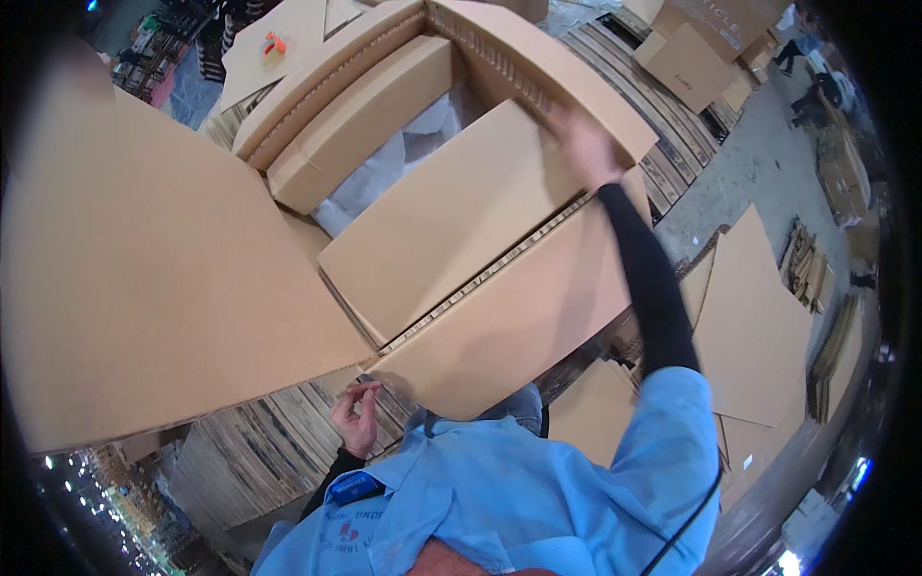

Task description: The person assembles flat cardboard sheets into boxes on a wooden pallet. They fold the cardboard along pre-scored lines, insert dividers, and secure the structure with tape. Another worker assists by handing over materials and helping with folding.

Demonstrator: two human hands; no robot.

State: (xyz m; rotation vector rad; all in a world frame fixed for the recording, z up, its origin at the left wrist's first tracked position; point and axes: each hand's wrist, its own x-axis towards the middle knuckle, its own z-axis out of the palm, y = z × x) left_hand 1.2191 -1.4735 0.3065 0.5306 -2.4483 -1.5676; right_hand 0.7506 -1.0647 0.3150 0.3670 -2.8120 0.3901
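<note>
A large brown cardboard box (499, 355) stands in front of me with its top flaps spread outward. Inside it lie a folded cardboard panel (451, 226) and a long cardboard insert (370, 125). Between these two, pale wrapping (379, 173) shows; what it covers is hidden. My right hand (581, 144) reaches to the box's far right inner corner, beside the end of the panel. Motion smears its fingers. Just outside the near left corner is my left hand (356, 418), its fingers loosely curled and apart from the thumb, with nothing visible in them.
A wide flap (154, 278) extends far to the left. Wooden slats (259, 451) show below the box. At right, flat cardboard sheets (749, 326) lie near the floor, and more boxes (687, 62) stand behind. An orange-red tool (275, 43) rests on cardboard at the far left.
</note>
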